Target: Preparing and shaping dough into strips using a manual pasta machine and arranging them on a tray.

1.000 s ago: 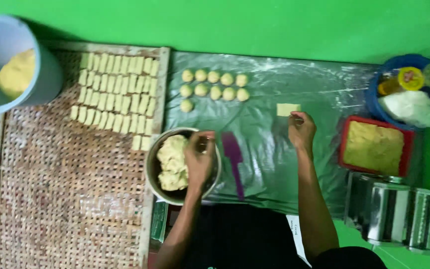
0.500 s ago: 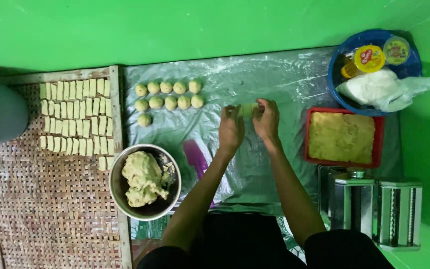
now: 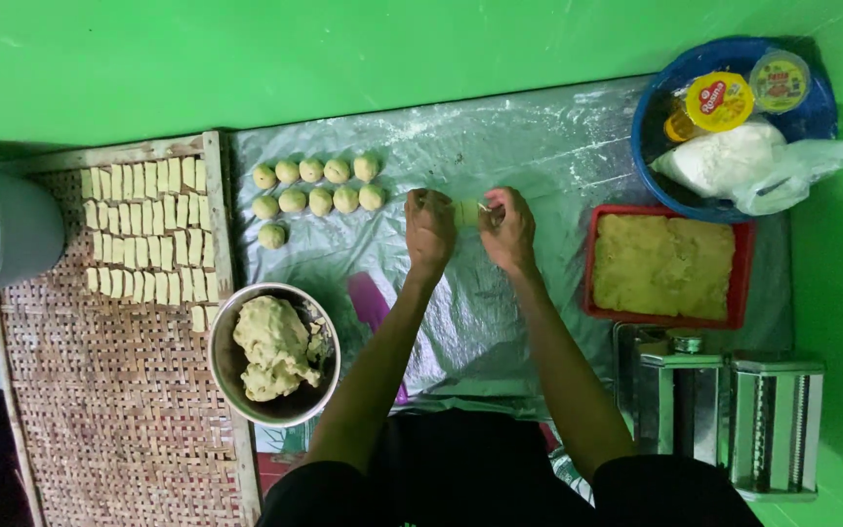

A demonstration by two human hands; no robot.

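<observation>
Plastic sheet point(image 3: 539, 146) covers green floor; left hand point(image 3: 429, 226) and right hand point(image 3: 507, 224) together pinch small dough piece point(image 3: 467, 212) between them.

A yellow-lidded jar point(image 3: 718, 101), a round tub point(image 3: 779, 81) and a white bag point(image 3: 734, 161) share the blue basin point(image 3: 648, 107).

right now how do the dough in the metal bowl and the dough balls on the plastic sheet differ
The dough in the metal bowl is one big, rough, irregular lump; the dough balls are small, smooth and round. The lump sits inside a container near the person, while the balls lie in rows straight on the plastic sheet, farther away. Both are the same pale yellow-green colour.
</observation>
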